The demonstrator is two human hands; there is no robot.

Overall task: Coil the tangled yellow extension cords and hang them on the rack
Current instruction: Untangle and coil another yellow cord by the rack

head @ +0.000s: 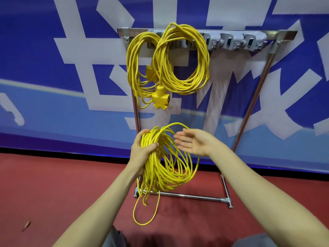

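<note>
My left hand [142,148] grips the top of a loose coil of yellow extension cord [170,168], which hangs in front of the lower part of the metal rack [213,31]. A loop of that cord trails onto the red floor. My right hand [192,142] is beside the coil on its right, fingers straight and spread, holding nothing. Two coiled yellow cords hang from the rack's top rail: one at the left [135,68], a larger one [185,65] beside it. A yellow multi-outlet socket [160,98] dangles below them.
Grey hooks [249,42] along the right half of the rail carry nothing. The rack's base bar [195,196] lies on the red floor. Behind it hangs a blue banner [53,68] with white characters. A small bit of debris [26,225] lies at the lower left.
</note>
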